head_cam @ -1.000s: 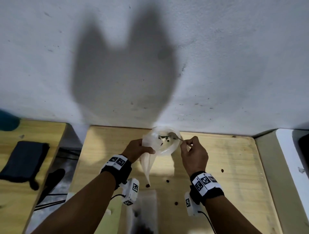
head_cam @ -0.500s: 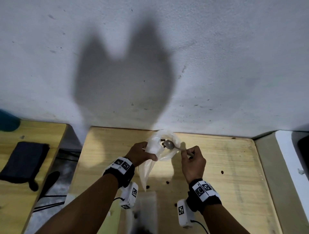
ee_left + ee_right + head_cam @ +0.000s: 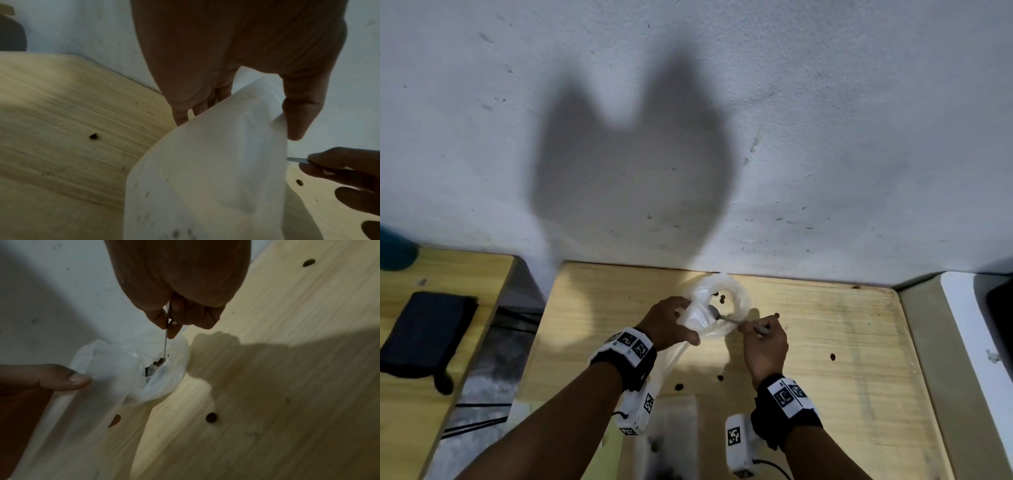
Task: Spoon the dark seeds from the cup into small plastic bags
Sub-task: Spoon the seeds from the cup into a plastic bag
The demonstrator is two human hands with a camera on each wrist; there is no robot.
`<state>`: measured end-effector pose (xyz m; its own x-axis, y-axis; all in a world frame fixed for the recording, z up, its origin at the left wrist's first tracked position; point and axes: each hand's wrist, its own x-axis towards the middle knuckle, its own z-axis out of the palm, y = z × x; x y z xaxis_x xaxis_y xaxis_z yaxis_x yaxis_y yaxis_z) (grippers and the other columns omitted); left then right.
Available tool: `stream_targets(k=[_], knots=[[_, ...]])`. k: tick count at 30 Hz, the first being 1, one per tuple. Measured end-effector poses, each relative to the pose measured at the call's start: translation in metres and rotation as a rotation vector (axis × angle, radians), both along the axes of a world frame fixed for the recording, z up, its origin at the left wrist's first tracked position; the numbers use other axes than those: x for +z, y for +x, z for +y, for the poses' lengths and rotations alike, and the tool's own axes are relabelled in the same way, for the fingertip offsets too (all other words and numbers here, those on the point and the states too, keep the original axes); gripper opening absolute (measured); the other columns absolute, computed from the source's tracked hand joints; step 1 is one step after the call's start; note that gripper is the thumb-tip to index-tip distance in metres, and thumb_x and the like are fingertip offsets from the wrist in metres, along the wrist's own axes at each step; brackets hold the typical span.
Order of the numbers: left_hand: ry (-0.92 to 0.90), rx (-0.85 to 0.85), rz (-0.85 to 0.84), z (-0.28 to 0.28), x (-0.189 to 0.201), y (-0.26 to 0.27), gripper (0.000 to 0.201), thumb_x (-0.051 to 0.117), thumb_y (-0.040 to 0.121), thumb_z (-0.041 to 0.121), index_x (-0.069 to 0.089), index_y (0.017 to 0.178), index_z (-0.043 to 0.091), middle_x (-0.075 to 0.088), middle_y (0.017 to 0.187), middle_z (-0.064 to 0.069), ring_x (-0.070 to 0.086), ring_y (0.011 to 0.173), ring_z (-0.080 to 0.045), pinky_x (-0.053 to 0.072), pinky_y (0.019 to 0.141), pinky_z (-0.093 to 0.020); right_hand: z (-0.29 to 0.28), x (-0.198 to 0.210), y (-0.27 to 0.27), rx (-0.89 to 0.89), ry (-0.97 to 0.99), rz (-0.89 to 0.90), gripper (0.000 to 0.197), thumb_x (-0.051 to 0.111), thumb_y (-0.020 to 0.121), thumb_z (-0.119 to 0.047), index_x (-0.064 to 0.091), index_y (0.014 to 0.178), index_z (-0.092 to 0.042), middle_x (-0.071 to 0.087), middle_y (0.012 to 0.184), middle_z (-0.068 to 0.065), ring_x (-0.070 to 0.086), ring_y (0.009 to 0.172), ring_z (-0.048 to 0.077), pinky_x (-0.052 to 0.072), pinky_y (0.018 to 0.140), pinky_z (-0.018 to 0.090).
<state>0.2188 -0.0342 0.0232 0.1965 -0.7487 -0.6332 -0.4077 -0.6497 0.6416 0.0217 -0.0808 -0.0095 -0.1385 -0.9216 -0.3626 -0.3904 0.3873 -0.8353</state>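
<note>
The left hand [image 3: 669, 322] grips a thin, cloudy plastic bag [image 3: 697, 317] near its mouth, thumb on one side and fingers on the other, and holds it over the wooden bench [image 3: 825, 359] close to the wall [image 3: 825, 137]. The rest of the bag hangs down below the hand toward the bench. The right hand [image 3: 765, 346], just to the right of the bag, pinches the handle of a metal spoon [image 3: 726, 318] between thumb and fingertips. The spoon's bowl is inside the bag's open mouth, with dark seeds [image 3: 157, 364] on it. A few more seeds cling inside the bag near the rim. Several loose seeds [image 3: 832, 356] lie scattered on the bench around both hands.
</note>
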Motion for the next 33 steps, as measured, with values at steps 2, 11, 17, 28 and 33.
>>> stream_targets(k=[2,11,17,28,33], knots=[[0.009,-0.022,0.000,-0.001,0.000,-0.001,0.085,0.086,0.061,0.024,0.046,0.136,0.016,0.051,0.132,0.001,0.051,0.121,-0.018,0.047,0.092,-0.031,-0.003,-0.005,0.004,-0.042,0.069,-0.056,0.019,0.072,0.079,-0.007,0.055,0.070,-0.007,0.057,0.066,0.001,0.053,0.065,0.021,0.042,0.063,0.030],[-0.002,0.145,0.050,0.003,-0.001,0.012,0.098,0.089,0.051,0.026,0.044,0.138,0.013,0.051,0.132,0.001,0.051,0.114,-0.015,0.045,0.085,-0.028,-0.024,-0.008,-0.017,-0.105,0.140,-0.214,0.018,0.075,0.071,-0.021,0.058,0.068,-0.014,0.045,0.060,0.003,0.039,0.056,0.018,0.033,0.055,0.028],[-0.037,0.172,0.039,0.006,-0.001,0.007,0.091,0.090,0.054,0.020,0.045,0.132,0.016,0.048,0.126,0.003,0.049,0.109,-0.013,0.045,0.082,-0.026,-0.034,0.014,-0.038,-0.070,0.046,-0.284,0.017,0.074,0.078,-0.013,0.059,0.069,-0.013,0.047,0.060,0.002,0.039,0.056,0.018,0.032,0.056,0.028],[-0.050,0.162,0.020,0.000,0.003,0.002,0.085,0.091,0.052,0.021,0.051,0.126,0.018,0.052,0.121,0.004,0.053,0.105,-0.013,0.045,0.079,-0.023,-0.026,0.087,-0.021,0.447,-0.242,-0.182,0.020,0.075,0.083,-0.004,0.059,0.071,-0.006,0.066,0.066,-0.004,0.053,0.055,0.000,0.040,0.055,0.013],[-0.013,0.203,0.095,-0.003,0.007,0.004,0.096,0.087,0.041,0.035,0.053,0.130,0.018,0.055,0.127,0.003,0.056,0.110,-0.017,0.046,0.083,-0.028,-0.030,0.074,-0.027,0.188,-0.307,-0.145,0.029,0.073,0.082,-0.001,0.051,0.066,-0.010,0.052,0.060,0.001,0.044,0.053,0.010,0.038,0.052,0.023]])
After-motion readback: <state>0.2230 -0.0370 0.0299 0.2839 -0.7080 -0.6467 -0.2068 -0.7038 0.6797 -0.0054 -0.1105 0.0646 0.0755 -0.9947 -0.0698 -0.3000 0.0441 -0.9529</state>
